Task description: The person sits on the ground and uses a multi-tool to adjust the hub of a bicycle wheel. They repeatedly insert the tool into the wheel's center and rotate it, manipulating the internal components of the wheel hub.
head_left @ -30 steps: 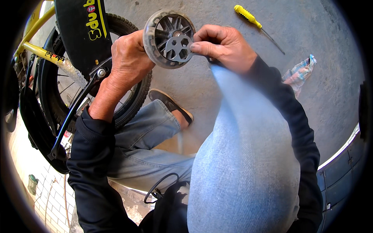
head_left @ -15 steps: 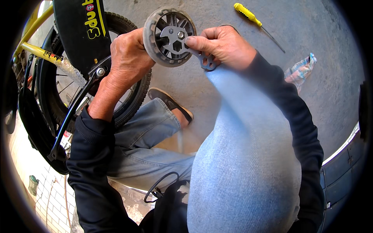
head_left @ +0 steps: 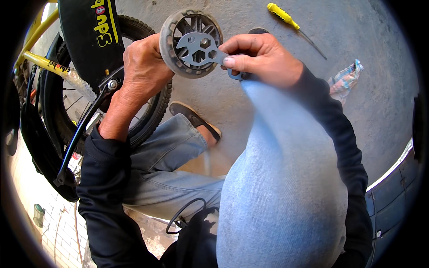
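Near the top centre, my left hand (head_left: 145,67) grips a small wheel (head_left: 168,56) with a translucent tyre and black spokes, holding it at its left side. My right hand (head_left: 263,60), fingers closed, pinches a flat silver multi-hole wrench (head_left: 199,47) between thumb and fingers. The wrench's wide, notched head lies over the middle of the wheel, at the hub. Its narrower end hangs below my thumb, just above my raised denim-covered knee (head_left: 281,169).
At left stands a yellow-and-black bicycle (head_left: 38,31) with a large tyre (head_left: 161,105). On the concrete floor (head_left: 371,116) lie a yellow-handled screwdriver (head_left: 283,15) and a crumpled checked cloth (head_left: 344,80). My sandalled foot (head_left: 192,118) is below the wheel. Dark panels (head_left: 393,201) edge the lower right.
Both hands and the wheel have shifted slightly left or up. The wrench has turned on the wheel's face, its notched head now reaching further left across the spokes.
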`<state>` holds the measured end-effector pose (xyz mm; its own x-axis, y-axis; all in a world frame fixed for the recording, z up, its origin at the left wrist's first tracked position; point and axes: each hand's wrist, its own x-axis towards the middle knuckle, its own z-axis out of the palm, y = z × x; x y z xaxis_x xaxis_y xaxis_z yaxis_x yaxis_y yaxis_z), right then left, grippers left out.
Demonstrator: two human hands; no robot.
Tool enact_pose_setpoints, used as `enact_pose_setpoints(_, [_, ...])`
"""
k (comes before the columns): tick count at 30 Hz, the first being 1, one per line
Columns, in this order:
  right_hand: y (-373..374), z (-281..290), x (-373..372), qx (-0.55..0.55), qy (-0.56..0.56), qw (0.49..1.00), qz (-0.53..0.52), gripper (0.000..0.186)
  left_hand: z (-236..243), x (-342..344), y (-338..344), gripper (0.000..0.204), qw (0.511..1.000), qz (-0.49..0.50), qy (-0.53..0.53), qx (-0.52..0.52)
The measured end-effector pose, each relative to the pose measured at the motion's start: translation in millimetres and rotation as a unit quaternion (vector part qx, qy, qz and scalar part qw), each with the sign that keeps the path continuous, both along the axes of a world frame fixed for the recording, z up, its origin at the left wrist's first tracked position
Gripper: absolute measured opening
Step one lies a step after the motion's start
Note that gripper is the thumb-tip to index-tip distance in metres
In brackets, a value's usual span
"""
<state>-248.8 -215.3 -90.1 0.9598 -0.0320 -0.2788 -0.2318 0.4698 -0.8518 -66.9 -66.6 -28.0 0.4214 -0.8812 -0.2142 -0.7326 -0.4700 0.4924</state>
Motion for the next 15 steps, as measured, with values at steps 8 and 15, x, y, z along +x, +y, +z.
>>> enact_pose_setpoints(8, [-6.3, 8.9, -8.2, 0.153, 0.009, 0.987, -0.044, 0.041, 2.2, -0.3, -2.0, 0.016, 1.0, 0.003, 0.0, 0.009])
enact_pose_setpoints(15, [-9.1, 5.2, -6.3, 0.171, 0.009, 0.983, -0.063, 0.045, -0.5, 1.3, -0.9, 0.016, 1.0, -0.007, -0.001, 0.0])
